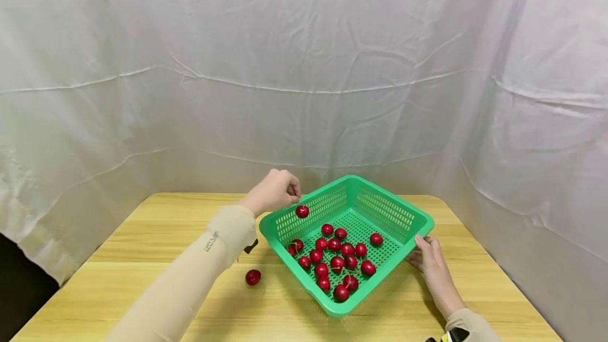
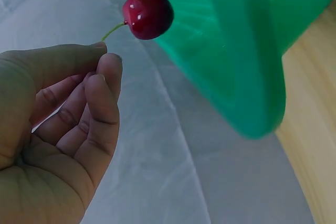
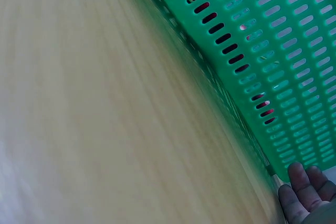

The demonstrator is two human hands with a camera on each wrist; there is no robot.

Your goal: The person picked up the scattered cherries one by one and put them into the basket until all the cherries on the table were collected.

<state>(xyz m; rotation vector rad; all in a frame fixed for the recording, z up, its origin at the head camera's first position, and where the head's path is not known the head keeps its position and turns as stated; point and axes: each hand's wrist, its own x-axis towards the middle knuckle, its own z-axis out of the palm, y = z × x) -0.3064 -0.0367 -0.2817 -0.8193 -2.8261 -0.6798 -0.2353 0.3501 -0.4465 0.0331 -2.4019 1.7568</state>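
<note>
My left hand (image 1: 275, 191) pinches a dark red cherry (image 2: 148, 16) by its thin green stem (image 2: 112, 31), between thumb and forefinger. In the head view the cherry hangs at the left rim of a green plastic basket (image 1: 399, 202). Several red cherries with stems lie on the basket's slotted floor, mostly toward its near side. My right hand (image 1: 432, 268) grips the basket's right side, thumb at the rim and fingers against the outer wall. The right wrist view has these fingertips (image 3: 297, 177) by the slotted wall, the thumb out of sight.
One loose cherry (image 1: 253, 277) lies on the wooden table (image 1: 157, 249), left of the basket and beside my left forearm. Pale cloth (image 1: 285, 67) hangs behind the table and along its sides. A small black object (image 1: 250, 247) shows under the left sleeve.
</note>
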